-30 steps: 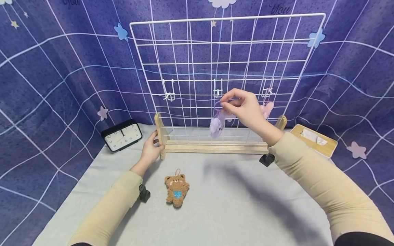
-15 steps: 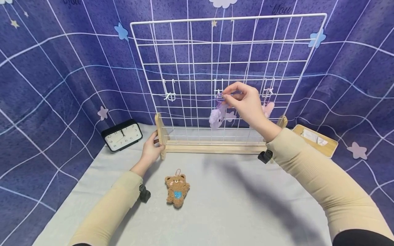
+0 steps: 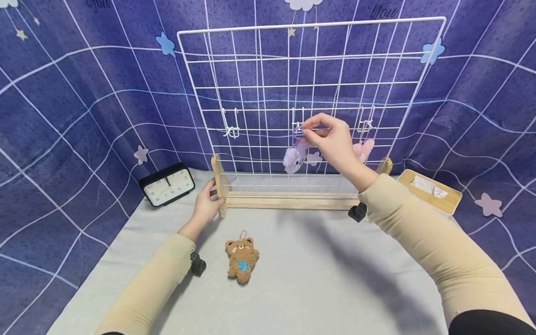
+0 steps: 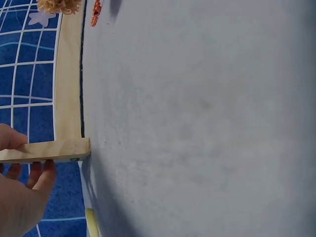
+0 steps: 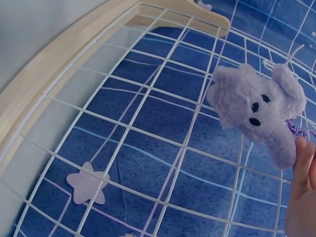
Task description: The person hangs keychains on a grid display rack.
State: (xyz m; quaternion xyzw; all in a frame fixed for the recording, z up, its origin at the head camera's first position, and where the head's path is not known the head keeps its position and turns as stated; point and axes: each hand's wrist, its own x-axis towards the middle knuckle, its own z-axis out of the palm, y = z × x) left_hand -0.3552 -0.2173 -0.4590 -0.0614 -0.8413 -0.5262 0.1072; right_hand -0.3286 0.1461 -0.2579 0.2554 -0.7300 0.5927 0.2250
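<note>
In the head view my right hand pinches the purple ring of a fluffy lilac plush keychain at the grid's middle hook. Whether the ring is over the hook cannot be made out. The right wrist view shows the plush with its dark eyes and nose, beside my fingers. My left hand grips the wooden left foot of the white wire grid rack; thumb and fingers lie on both sides of that foot in the left wrist view.
A brown bear plush keychain lies on the pale tabletop. A pink plush hangs from the right hook, partly behind my right hand. There is a left hook. A black clock and a tissue box flank the rack.
The right hand has lifted the lilac plush from below the middle hook up to it, and its ring now meets the hook. The left hand keeps its grip on the foot.
</note>
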